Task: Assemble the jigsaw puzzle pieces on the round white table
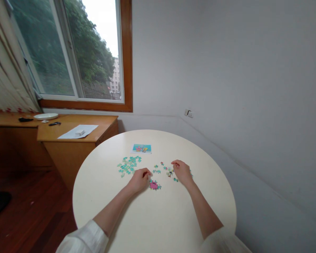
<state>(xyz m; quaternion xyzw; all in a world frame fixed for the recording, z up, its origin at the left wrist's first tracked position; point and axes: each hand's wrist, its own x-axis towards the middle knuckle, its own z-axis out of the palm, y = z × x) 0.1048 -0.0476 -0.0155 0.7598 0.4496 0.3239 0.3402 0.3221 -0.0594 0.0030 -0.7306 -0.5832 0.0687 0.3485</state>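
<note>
Jigsaw pieces lie on the round cream table (107, 207) under my hands. My left hand (139, 180) is curled, thumb and fingers close together, just left of a small joined pink patch of puzzle (154, 185). Whether it holds a piece is hidden. My right hand (182, 172) has its fingers bent together over the right side, beside a cluster of yellowish pieces (170, 172); anything in its fingertips is too small to make out. Between the hands are a few loose pieces (156, 171). A pile of turquoise puzzle pieces (129, 165) spreads beyond my left hand.
A picture card (142, 148) with pink and yellow figures lies toward the table's far side. At the left, a wooden desk (76, 119) carries a paper sheet with a small white block (80, 132) and a white plate (46, 116). A wall (252, 123) stands behind and right.
</note>
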